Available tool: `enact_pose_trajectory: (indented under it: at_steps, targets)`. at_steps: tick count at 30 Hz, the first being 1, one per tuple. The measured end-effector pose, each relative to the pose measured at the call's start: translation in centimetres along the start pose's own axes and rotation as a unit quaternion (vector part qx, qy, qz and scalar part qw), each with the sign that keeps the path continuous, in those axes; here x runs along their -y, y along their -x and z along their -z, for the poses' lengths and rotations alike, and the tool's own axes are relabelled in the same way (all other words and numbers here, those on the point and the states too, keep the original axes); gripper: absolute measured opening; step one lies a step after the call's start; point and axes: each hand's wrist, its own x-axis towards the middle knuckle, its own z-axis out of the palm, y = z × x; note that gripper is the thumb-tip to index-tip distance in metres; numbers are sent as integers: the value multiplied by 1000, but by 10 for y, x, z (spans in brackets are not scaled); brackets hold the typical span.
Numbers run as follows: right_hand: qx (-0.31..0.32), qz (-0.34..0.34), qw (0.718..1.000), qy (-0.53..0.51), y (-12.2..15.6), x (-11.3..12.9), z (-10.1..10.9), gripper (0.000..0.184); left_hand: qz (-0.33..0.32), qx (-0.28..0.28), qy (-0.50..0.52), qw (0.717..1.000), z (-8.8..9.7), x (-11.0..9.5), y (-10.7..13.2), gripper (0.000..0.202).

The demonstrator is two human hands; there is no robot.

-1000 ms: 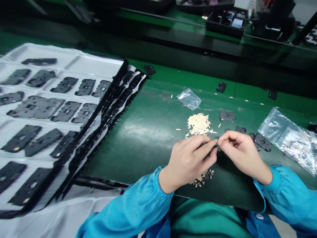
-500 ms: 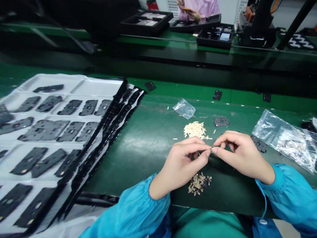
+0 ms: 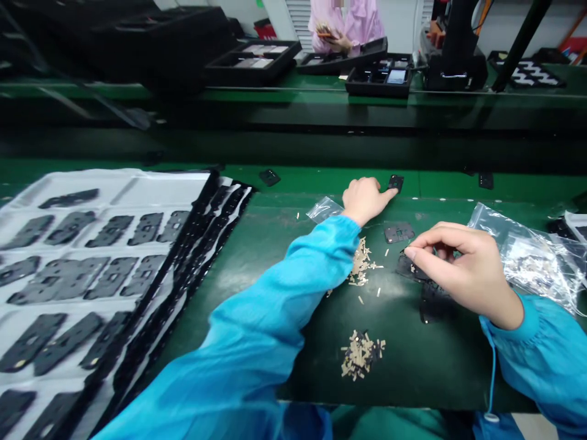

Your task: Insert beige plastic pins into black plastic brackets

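My left hand (image 3: pixel 365 199) reaches across the bench, its thumb extended to the near edge of a small black plastic plate (image 3: pixel 395 183). The fingers are bent and partly hidden, away from the plate. My right hand (image 3: pixel 452 260) pinches a tiny dark piece (image 3: pixel 404 250) between thumb and forefinger; its kind is too small to tell. Below those fingertips lie a black plastic plate (image 3: pixel 409 267) and another black plate (image 3: pixel 428 305). A further plate (image 3: pixel 398 231) lies behind them. A pile of pale strips (image 3: pixel 360 269) is partly covered by my left sleeve. Nearer me sits a pile of tan and dark bits (image 3: pixel 360 354).
Stacked white trays (image 3: pixel 114 183) holding black plates stand at the left. A clear bag (image 3: pixel 323 209) lies behind my left forearm, and a larger bag (image 3: pixel 532 256) at the right. Across the bench are black boxes (image 3: pixel 378 79) and a person in pink (image 3: pixel 348 24).
My left hand has left my right fingertips and moved forward to the small black plate. My right hand has shifted slightly, still pinching. The camera view has tilted up and turned a little right.
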Motion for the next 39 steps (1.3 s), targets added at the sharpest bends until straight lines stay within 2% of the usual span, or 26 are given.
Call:
enact_pose_trajectory:
  at_steps: [2,4,6,8,9,10,12,14,16,18,20,21,22,24,26,28,31,33,35,37,39]
  targets:
    - [-8,8,1000,-5,0,1,1,9,25,-11,-15,1000,-19,-6,-32,42]
    - [-21,10,1000,-11,-2,-1,1,9,35,-4,-9,999,-32,-9,-51,38]
    - [-40,-5,999,-27,-5,-5,3,8,24,17,17,999,-37,-9,-58,29]
    - [-71,-31,995,-62,-11,-14,5,4,-13,34,52,998,-32,-7,-52,21]
    - [-92,-45,991,-83,-15,-20,6,2,-39,36,71,996,-27,-5,-44,18]
    - [-115,-59,986,-106,-19,-26,7,9,-69,33,87,993,-20,-3,-33,15]
    - [-157,-96,972,-147,-26,-38,8,31,-131,9,114,985,-4,1,-4,12]
    - [-157,-150,959,-182,-30,-46,6,51,-194,-34,133,971,13,6,32,5]
    - [-78,-218,947,-224,-29,-47,2,68,-333,-123,143,924,27,12,67,9]
    - [51,-271,920,-278,-23,-40,-3,78,-389,-165,138,896,37,19,98,13]
    - [135,-283,894,-320,-16,-30,-8,78,-356,-189,158,902,42,24,123,18]
    - [143,-276,893,-326,-13,-25,-11,75,-308,-192,186,913,43,26,133,22]
    - [132,-266,898,-324,-9,-20,-13,74,-252,-176,224,925,43,28,142,25]
    - [90,-251,914,-307,-3,-13,-19,72,-158,-98,303,935,39,29,158,24]
    - [63,-247,922,-291,3,-9,-25,70,-115,-35,353,928,31,28,170,14]
    - [59,-245,929,-272,7,-9,-30,67,-97,-45,375,921,25,27,178,6]
    - [61,-227,946,-221,11,-12,-33,61,-68,-81,378,920,26,27,182,8]
    - [61,-213,955,-197,10,-14,-32,62,-61,-33,345,936,35,30,181,8]
    - [80,-208,954,-201,10,-13,-29,66,-72,67,301,948,47,33,179,12]
    - [120,-217,944,-218,9,-12,-27,67,-81,136,296,942,57,36,175,17]
    - [164,-227,931,-234,8,-11,-26,67,-73,150,324,931,60,39,172,19]
